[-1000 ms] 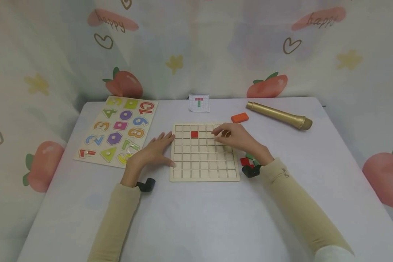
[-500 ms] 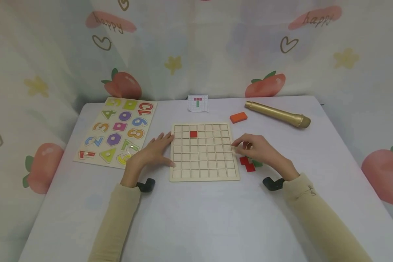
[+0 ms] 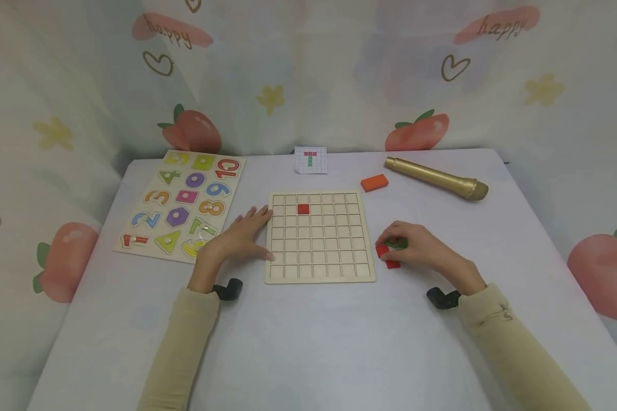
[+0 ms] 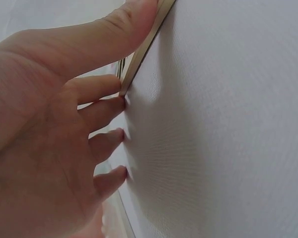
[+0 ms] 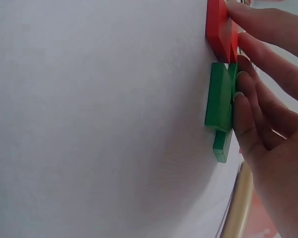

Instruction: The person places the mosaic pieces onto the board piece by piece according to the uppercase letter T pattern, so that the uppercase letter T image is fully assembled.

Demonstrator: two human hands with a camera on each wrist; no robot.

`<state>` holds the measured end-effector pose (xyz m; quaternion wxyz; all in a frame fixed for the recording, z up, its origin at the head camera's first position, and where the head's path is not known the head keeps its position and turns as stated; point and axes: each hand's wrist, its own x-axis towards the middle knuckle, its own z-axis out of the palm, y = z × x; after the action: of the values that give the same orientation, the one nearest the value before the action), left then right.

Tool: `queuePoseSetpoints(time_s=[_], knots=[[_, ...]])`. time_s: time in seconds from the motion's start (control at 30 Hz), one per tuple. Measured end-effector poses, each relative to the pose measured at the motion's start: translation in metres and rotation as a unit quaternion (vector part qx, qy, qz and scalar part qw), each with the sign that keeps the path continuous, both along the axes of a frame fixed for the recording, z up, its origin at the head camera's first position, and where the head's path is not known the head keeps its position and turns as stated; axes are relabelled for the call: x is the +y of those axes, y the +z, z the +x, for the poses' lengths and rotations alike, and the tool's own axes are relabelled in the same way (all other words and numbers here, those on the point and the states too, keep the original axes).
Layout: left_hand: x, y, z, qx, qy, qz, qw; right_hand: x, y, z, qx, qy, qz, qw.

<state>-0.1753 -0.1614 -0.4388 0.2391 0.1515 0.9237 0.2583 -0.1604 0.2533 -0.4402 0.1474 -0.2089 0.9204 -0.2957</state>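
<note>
The person's left-hand grip [image 3: 239, 235] is spreading its fingers and thumb along the left edge of a pale wooden square-gridded board [image 3: 317, 244]; it is holding nothing in a closed grasp, and this light contact is probably keeping the board from sliding. On that board, one small flat red square tile [image 3: 303, 209] is sitting in the third column, second row from the far side.

The right-hand grip [image 3: 416, 245] is curving its fingers over loose red square tiles [image 5: 217, 29] and green square tiles [image 5: 218, 96], which are lying just beyond the board's right edge, seemingly for easy reach. Whether it is pinching one, I cannot tell.

A white paper card [image 3: 310, 160] printed with a red-and-green T is facing the person from behind the board, likely for easy viewing. An orange rectangular block [image 3: 374, 182] and a gold microphone-shaped object [image 3: 434, 178] are lying farther back on the white-covered counter [image 3: 308, 342], leaving the tiles accessible.
</note>
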Motion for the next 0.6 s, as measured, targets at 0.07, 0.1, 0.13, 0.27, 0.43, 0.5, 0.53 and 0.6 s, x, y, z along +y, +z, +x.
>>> queuePoseSetpoints(time_s=[0.07,0.1,0.13,0.27,0.43,0.5,0.53,0.6], knots=[[0.0000,-0.0002,-0.0004,0.000,0.001,-0.001,1.0000,-0.0010,-0.0001,-0.0004,0.006,0.007,0.002,1.000],[0.0002,-0.0001,-0.0005,-0.001,0.002,-0.001,1.0000,-0.0014,-0.0002,-0.0005,0.011,0.009,0.002,1.000],[0.0004,-0.0001,-0.0006,-0.002,0.003,-0.001,1.0000,-0.0022,-0.0001,-0.0004,0.016,0.012,0.000,1.000],[0.0007,0.0013,-0.0002,-0.007,0.004,0.001,1.0000,-0.0046,-0.0018,-0.0006,0.037,0.015,-0.005,0.999],[0.0009,0.0011,0.0000,-0.014,0.006,0.001,0.9999,-0.0079,-0.0049,-0.0022,0.051,0.008,0.006,0.999],[0.0008,0.0007,-0.0005,-0.013,0.006,0.000,0.9999,-0.0086,-0.0042,-0.0025,0.050,0.004,0.012,0.999],[0.0007,0.0004,-0.0008,-0.012,0.006,0.000,0.9999,-0.0084,-0.0036,-0.0026,0.048,0.003,0.015,0.999],[0.0002,0.0009,-0.0011,-0.010,0.006,0.000,0.9999,-0.0082,-0.0017,-0.0023,0.049,0.005,0.016,0.999]])
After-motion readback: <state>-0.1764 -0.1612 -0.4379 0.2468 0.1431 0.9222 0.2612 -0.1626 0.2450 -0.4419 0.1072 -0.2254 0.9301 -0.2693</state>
